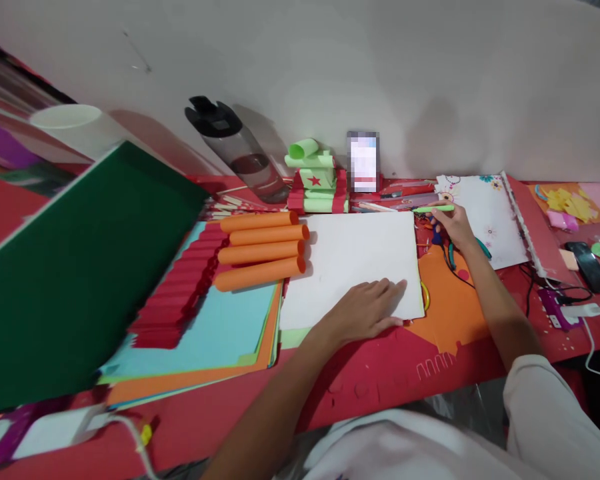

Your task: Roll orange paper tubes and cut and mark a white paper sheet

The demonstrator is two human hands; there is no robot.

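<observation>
My left hand [367,310] lies flat, fingers stretched out, on the lower right part of a white sheet of paper [350,247]. Just past the sheet's upper right corner, my right hand [453,223] pinches a slim light green pen-like tool [434,209], which lies nearly level. I cannot tell its exact kind. Four-sided view aside, several orange paper rolls [267,255] rest side by side over the sheet's left edge. Left of them lies a pleated strip of red paper [180,293] on a stack of coloured paper [220,340]. Orange paper [447,300] is under my right forearm.
A tilted dark green board [85,287] takes up the left. Behind the sheet stand a bottle [245,160], a green paper model with a red star [317,179] and a phone [363,163]. Pliers [483,248], a power strip [557,310] and a black phone [589,267] lie right.
</observation>
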